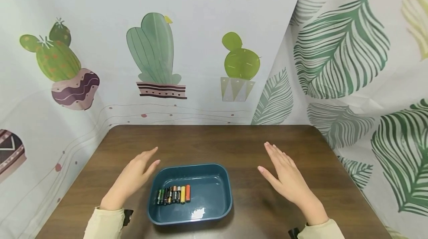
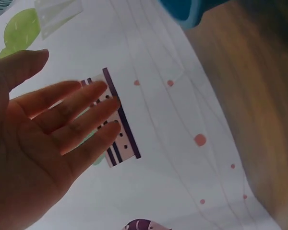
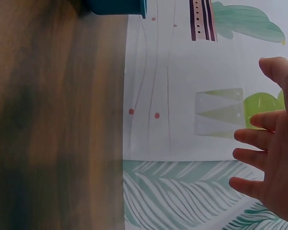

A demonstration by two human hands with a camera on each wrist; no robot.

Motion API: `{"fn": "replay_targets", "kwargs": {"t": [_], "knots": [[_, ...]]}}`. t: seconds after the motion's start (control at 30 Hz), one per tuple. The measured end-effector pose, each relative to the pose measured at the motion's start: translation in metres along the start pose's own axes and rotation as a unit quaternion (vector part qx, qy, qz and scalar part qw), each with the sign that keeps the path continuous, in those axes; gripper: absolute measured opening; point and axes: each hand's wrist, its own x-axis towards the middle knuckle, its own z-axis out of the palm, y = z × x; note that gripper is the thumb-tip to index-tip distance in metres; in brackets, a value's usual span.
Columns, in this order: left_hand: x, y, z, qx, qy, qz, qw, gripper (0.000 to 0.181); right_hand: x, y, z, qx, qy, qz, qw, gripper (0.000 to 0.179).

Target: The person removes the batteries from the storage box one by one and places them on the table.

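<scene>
Left grip (image 1: 132,176) beside tray (image 1: 210,197) (glossy blue)

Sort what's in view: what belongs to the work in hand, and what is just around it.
Likely part of the work:
- row of batteries
- blue tray holding them
- left hand and right hand, flanking the tray, both empty

Just surroundings:
- wooden table
- cactus-print backdrop
- leaf-print backdrop

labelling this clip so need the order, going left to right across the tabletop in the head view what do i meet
Left hand → darker batteries → yellow battery → orange battery → right rim of the blue tray → right hand
</scene>
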Motion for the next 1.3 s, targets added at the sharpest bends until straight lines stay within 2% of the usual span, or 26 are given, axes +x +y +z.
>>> {"fn": "replay_targets", "kwargs": {"t": [0.17, 0.6, 0.93, 1.3], "knots": [[0.001, -0.004, 0.010, -0.010, -0.015, 0.010, 0.9998, 0.039, -0.003, -0.001, 0.006, 0.005, -0.004, -0.005, 1.0000, 0.072], [0.000, -0.014, 0.021, -0.063, -0.094, -0.036, 0.9930, 0.034, -0.008, -0.005, 0.018, 0.023, -0.020, -0.016, 0.9994, 0.070], [0.001, -0.024, 0.035, -0.082, -0.108, -0.063, 0.9887, 0.031, -0.010, -0.007, 0.023, 0.031, -0.019, -0.026, 0.9990, 0.068], [0.003, -0.025, 0.038, -0.074, -0.109, -0.056, 0.9897, 0.022, -0.013, -0.007, 0.024, 0.032, -0.017, -0.020, 0.9991, 0.067]]}}
